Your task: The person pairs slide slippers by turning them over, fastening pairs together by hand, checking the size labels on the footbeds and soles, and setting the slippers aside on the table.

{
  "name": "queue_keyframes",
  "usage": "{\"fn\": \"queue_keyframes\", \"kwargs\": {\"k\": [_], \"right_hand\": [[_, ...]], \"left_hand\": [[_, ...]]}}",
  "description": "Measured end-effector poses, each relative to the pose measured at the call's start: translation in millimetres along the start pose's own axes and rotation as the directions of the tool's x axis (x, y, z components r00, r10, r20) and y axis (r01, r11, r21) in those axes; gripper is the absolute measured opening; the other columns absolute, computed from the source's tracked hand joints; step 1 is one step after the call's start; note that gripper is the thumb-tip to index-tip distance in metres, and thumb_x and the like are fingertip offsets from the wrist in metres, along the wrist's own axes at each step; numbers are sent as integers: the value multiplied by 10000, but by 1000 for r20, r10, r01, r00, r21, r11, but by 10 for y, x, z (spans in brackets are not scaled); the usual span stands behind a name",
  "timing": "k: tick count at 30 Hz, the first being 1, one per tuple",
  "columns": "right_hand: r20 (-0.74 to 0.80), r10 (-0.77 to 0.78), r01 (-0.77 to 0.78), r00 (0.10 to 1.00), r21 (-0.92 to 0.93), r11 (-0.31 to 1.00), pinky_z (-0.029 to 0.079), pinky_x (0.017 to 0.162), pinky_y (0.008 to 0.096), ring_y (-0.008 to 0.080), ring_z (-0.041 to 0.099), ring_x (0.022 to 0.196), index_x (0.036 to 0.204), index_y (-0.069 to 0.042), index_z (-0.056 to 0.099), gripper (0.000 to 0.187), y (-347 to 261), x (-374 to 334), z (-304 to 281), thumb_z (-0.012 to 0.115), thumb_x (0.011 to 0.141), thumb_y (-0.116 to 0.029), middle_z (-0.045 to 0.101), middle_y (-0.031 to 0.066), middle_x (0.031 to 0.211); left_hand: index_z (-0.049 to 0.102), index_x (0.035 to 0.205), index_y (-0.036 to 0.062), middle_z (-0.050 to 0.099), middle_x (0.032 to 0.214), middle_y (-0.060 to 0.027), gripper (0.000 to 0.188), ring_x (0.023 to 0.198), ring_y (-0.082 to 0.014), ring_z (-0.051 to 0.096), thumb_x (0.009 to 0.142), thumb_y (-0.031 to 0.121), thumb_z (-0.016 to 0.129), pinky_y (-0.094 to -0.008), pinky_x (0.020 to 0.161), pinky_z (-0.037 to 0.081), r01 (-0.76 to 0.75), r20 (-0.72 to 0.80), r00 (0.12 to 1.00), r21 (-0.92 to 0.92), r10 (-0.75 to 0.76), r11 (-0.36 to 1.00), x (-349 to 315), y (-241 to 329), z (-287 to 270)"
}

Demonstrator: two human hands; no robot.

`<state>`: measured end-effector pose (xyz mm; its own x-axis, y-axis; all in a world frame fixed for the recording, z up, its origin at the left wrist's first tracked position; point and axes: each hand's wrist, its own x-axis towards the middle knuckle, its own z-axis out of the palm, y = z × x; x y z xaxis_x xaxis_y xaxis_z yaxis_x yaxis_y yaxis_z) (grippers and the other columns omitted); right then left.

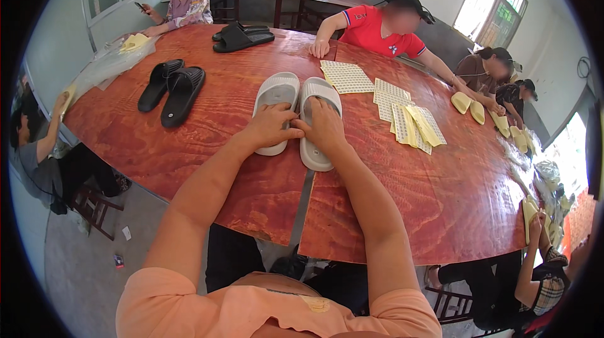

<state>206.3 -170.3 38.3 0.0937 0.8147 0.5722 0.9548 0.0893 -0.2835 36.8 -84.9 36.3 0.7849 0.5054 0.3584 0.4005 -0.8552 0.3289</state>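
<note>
Two light grey slippers lie side by side on the table in front of me. My left hand (272,125) grips the left grey slipper (277,84), its fingers bent over the top. On the right grey slipper (316,160) is my right hand (323,123), fingers reaching onto the inner sole. My thumbs point at each other across the gap, and the hands cover the middle of both slippers. To the left is a pair of black slippers (183,95). Another black pair (244,38) sits farther back.
Sticker sheets (347,77) and overlapping yellowish sheets (415,125) lie on the red-brown wooden table (251,196), right of the slippers. Yellow slippers (477,112) stand at the right edge near clear plastic bags (547,174). Co-workers sit around the table, one in a red shirt (380,33).
</note>
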Motion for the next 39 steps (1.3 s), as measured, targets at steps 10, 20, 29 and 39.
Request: {"fn": "queue_keyframes", "kwargs": {"k": [10, 20, 29, 39], "right_hand": [[29, 4, -7, 1000, 76, 997, 505, 829, 437, 351, 641, 982, 1132, -59, 572, 427, 34, 11, -19, 717, 816, -306, 673, 158, 1042], [-140, -108, 130, 984, 157, 979, 530, 744, 395, 286, 667, 900, 1233, -109, 524, 431, 32, 18, -26, 691, 858, -240, 672, 91, 1075], [-305, -269, 313, 913, 104, 944, 518, 652, 384, 280, 661, 805, 928, -100, 649, 137, -44, 96, -100, 692, 856, -208, 674, 72, 868], [-278, -193, 226, 941, 94, 969, 506, 621, 400, 289, 655, 757, 869, -94, 632, 148, -68, 65, -87, 697, 853, -226, 660, 76, 831]], "left_hand": [[711, 1078, 130, 617, 1234, -140, 270, 1142, -339, 572, 905, 317, 623, -442, 1009, 386, -61, -83, 995, -169, 47, 984, 50, -202, 136], [676, 1061, 14, 662, 981, -130, 221, 877, -245, 644, 943, 189, 613, -331, 781, 494, -76, -177, 984, -407, 3, 910, 53, -45, -16], [679, 1044, 3, 695, 946, -106, 193, 863, -185, 657, 929, 151, 635, -294, 760, 502, -217, -369, 930, -538, 4, 814, 70, 31, -55], [714, 992, 15, 712, 902, -52, 156, 828, -110, 645, 894, 130, 677, -260, 765, 506, -93, -319, 935, -638, -153, 764, 64, 12, -30]]}}
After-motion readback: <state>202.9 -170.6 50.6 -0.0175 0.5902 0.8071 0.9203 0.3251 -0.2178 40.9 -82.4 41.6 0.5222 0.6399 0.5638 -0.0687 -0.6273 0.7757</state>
